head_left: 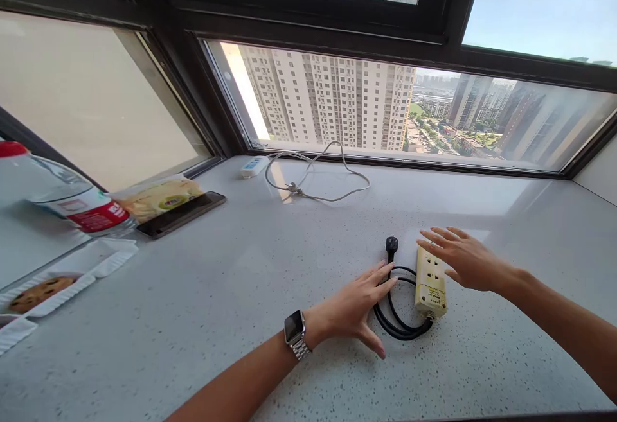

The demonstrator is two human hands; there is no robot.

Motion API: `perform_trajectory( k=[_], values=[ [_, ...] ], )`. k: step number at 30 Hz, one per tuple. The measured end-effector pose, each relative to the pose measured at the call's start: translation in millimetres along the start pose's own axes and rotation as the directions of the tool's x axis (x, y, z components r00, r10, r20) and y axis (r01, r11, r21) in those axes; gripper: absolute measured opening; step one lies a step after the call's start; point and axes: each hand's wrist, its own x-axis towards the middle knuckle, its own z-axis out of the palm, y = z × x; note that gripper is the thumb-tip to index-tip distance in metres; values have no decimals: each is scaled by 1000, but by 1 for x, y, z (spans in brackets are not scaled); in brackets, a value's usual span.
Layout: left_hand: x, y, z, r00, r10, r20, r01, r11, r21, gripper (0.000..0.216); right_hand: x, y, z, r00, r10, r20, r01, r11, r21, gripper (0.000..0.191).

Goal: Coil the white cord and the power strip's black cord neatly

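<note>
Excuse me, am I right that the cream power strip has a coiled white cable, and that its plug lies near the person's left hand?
Not quite: the coiled cable is black, not white, as the head view shows. The power strip is cream, and its plug does lie near the left hand.

The right hand partly covers the far end of the power strip, whose label is too small to read; far left of this strip, the view's edge cuts the cookie tray
</note>
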Motion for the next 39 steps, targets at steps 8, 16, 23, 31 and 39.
perform_trajectory(
  k=[8, 16, 23, 31, 39],
  values=[
    [0, 5, 10, 991, -108, -83, 108, 994, -12, 82, -13, -120, 17, 972, 32, -231, 21, 974, 226, 33],
    [-17, -25, -43, 936, -262, -235, 187, 936, -299, 54, 15, -141, 88, 983, 128, -132, -122, 991, 50, 48],
    [-31, -106, -84, 612, -555, -564, 618, 780, -97, 48, 3, -104, 85, 970, 227, -89, -229, 973, -8, 44],
    [-9, -164, -117, 604, -625, -495, 789, 557, 261, 60, -43, 24, 78, 937, 338, -89, -348, 924, -160, 44],
    [23, -165, -125, 669, -657, -348, 743, 575, 341, 55, -135, 163, 72, 630, 702, -332, -775, 597, -209, 52]
  ],
)
